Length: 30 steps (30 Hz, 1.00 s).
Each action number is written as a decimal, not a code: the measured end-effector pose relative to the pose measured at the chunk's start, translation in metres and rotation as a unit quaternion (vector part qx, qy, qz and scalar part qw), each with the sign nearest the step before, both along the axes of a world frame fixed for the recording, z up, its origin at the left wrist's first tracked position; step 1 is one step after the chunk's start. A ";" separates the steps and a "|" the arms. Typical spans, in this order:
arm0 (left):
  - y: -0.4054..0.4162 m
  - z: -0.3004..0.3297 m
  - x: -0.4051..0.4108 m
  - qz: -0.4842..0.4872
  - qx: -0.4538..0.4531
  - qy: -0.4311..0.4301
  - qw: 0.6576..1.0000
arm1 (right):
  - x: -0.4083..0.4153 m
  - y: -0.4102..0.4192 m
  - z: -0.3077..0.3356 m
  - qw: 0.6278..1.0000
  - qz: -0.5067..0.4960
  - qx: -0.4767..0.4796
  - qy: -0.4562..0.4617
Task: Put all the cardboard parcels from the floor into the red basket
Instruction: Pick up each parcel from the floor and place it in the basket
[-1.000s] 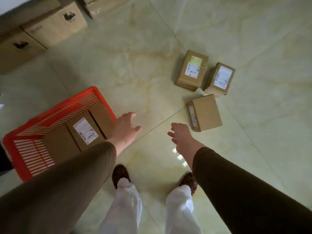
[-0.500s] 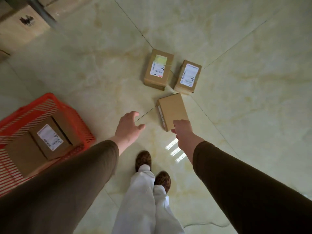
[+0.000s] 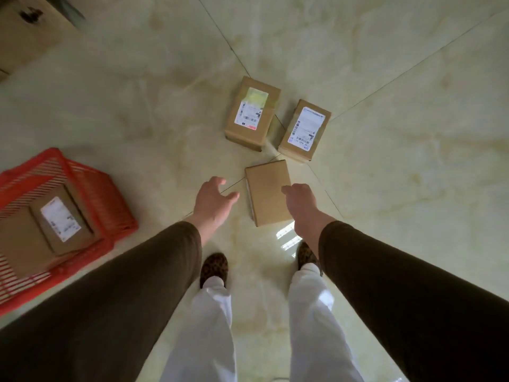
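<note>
Three cardboard parcels lie on the pale tiled floor ahead of my feet. The nearest, a plain parcel, has its label on its left side. Behind it stand a parcel with a yellow-and-white label and a parcel with a white label. My left hand hovers open just left of the plain parcel, apart from it. My right hand reaches over that parcel's right edge, fingers spread, holding nothing. The red basket sits on the floor at the left with labelled parcels inside.
A large cardboard carton stands at the top left corner. My two feet in patterned shoes are planted just short of the plain parcel. Bare floor stretches to the right and beyond the parcels.
I have stepped nearer to the parcels and away from the basket, which has slid toward the left edge. Both hands have moved forward to either side of the plain parcel.
</note>
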State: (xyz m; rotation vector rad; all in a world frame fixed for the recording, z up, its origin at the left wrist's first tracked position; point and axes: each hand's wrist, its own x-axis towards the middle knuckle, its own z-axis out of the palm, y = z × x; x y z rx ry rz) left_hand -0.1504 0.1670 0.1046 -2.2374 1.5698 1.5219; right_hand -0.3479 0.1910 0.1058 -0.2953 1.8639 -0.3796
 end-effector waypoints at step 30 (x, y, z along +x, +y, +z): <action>0.019 -0.151 -0.085 0.320 0.122 0.140 0.929 | -0.045 -0.032 -0.133 0.989 0.117 0.041 -0.084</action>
